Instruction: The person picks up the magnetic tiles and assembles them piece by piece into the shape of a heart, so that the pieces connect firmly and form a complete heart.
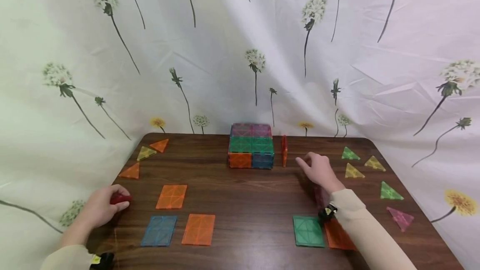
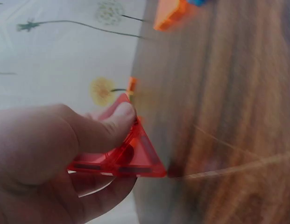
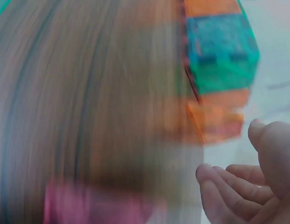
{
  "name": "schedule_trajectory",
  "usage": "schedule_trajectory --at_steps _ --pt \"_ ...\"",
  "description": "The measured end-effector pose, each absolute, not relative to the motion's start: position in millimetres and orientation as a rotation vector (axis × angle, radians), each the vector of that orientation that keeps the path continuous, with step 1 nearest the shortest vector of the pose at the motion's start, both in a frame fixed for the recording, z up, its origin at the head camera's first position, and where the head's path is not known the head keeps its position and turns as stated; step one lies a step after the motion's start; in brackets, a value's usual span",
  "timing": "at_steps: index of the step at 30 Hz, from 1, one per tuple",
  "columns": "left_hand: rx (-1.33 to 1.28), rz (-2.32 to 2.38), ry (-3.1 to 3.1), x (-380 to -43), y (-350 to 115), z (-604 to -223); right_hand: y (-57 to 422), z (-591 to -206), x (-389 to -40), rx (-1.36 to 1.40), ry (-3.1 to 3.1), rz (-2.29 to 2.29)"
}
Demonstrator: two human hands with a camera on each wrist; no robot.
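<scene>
My left hand is over the table's left edge and pinches a red, see-through triangular magnetic tile between thumb and fingers. In the left wrist view the thumb presses on its upper face. Out over the right half of the table reaches my right hand, holding nothing, its fingers loosely bent and the thumb apart. Nearest to it is an upright orange and red tile piece. That piece stands just right of a box built of magnetic tiles, with green and purple on top and orange and blue in front.
Two orange squares and a blue square lie front left. A green square, an orange square and a purple tile lie partly under my right arm. Several triangles line both sides. A flowered curtain hangs behind.
</scene>
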State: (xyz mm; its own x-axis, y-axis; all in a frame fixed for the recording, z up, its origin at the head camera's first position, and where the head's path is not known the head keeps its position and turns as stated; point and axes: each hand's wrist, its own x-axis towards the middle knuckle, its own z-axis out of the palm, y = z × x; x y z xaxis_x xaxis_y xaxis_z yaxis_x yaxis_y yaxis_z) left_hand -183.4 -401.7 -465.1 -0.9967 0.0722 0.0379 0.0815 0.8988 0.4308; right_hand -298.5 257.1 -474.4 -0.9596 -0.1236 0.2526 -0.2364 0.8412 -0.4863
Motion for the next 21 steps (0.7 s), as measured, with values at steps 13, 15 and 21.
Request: schedule_trajectory --at_steps 13,15,21 --pt "-0.327 -0.953 -2.688 -179 -323 -421 362 -478 -280 0.052 -2.916 0.421" --pt "-0.372 -0.983 -2.667 -183 -310 -420 370 -481 -278 0.022 -2.976 0.376" --pt "-0.534 -1.083 -2.662 -201 -267 -427 378 -480 -275 0.051 -3.057 0.349"
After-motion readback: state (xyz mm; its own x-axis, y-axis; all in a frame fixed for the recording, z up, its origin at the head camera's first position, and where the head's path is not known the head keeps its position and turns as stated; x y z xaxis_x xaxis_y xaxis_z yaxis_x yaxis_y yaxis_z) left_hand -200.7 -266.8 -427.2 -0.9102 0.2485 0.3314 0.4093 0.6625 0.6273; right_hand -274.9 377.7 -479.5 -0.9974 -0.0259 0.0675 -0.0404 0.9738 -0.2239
